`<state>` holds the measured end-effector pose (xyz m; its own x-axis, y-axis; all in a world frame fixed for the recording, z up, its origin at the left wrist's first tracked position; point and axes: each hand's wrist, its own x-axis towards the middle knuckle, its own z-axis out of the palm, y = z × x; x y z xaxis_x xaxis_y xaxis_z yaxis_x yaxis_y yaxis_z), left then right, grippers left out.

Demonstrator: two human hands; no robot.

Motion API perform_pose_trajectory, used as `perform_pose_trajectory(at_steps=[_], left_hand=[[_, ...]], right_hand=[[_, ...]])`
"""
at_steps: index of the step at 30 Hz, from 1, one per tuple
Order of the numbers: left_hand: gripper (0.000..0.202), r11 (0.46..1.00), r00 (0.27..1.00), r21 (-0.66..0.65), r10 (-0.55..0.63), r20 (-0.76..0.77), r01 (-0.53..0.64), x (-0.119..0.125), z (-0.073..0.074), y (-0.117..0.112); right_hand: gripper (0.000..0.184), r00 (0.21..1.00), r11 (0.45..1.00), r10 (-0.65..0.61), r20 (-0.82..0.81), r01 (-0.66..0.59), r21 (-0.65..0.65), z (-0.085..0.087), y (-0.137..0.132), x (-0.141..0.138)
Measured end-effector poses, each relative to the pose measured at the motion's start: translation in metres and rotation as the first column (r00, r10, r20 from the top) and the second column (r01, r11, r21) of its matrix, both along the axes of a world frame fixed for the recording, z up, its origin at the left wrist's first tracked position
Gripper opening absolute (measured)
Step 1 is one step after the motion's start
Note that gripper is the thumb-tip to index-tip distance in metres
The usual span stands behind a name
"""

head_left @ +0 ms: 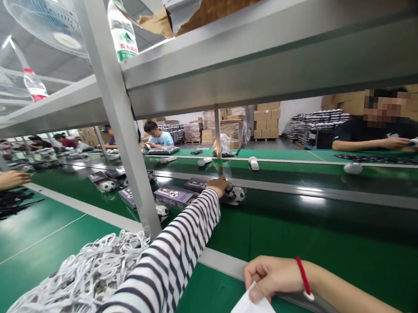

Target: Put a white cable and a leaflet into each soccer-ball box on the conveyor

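Note:
My left hand [218, 186], in a black-and-white striped sleeve, reaches far over the green belt. Its fingers are closed at a boxed package [233, 196] with a small football showing at its end; the fingertips are partly hidden. A purple box [174, 195] lies just left of that hand. Nearer to me, my right hand [274, 278], with a red cord at the wrist, pinches a white slip of paper [257, 312] between thumb and fingers. Below the striped sleeve is a heap of white cables [93, 272].
A metal post [122, 107] and overhead shelf [236, 68] frame the reach. More football packages [107, 183] lie on the belt behind the post. At left, another person's hand [12, 180] is over black straps [5, 206]. A co-worker [375, 132] sits opposite. White devices [253, 163] lie across.

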<state>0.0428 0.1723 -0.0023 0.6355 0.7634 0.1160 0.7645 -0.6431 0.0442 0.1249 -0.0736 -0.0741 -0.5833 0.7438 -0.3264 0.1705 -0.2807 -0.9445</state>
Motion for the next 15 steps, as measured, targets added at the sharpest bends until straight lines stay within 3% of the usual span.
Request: perform_pose_trajectory(at_steps=[3,5,6,7,9,11,12,13,15], left_hand=[[0.046,0.994,0.983,0.097,0.030,0.182,-0.048,-0.023,-0.002,-0.001],[0.049,0.982,0.953,0.123,0.100,0.288,-0.140,-0.041,-0.007,0.002],[0.048,0.975,0.934,0.116,0.142,0.327,-0.189,-0.048,-0.011,0.004],[0.047,0.968,0.916,0.097,0.185,0.356,-0.233,-0.055,-0.014,0.007],[0.044,0.956,0.887,0.032,0.257,0.383,-0.291,-0.062,-0.020,0.012],[0.042,0.952,0.876,-0.034,0.295,0.380,-0.306,-0.064,-0.024,0.015],[0.042,0.952,0.878,-0.060,0.300,0.374,-0.300,-0.063,-0.025,0.016],[0.042,0.955,0.882,-0.081,0.296,0.367,-0.287,-0.062,-0.025,0.016],[0.043,0.963,0.893,-0.108,0.271,0.360,-0.248,-0.060,-0.024,0.014]], right_hand=[[0.032,0.991,0.990,0.043,0.130,-0.060,0.129,0.015,0.002,0.015],[0.031,0.979,0.969,-0.131,0.153,0.094,0.227,0.026,0.011,0.035],[0.030,0.950,0.934,-0.269,0.158,0.217,0.283,0.032,0.018,0.046],[0.027,0.885,0.867,-0.436,0.162,0.365,0.339,0.038,0.026,0.058],[0.017,0.657,0.650,-0.736,0.164,0.618,0.443,0.051,0.047,0.080],[0.011,0.418,0.443,-0.893,0.167,0.746,0.498,0.061,0.071,0.095],[0.012,0.340,0.382,-0.924,0.177,0.771,0.510,0.065,0.083,0.099],[0.015,0.297,0.356,-0.935,0.197,0.776,0.520,0.067,0.094,0.101],[0.017,0.255,0.353,-0.934,0.251,0.766,0.537,0.064,0.115,0.099]])
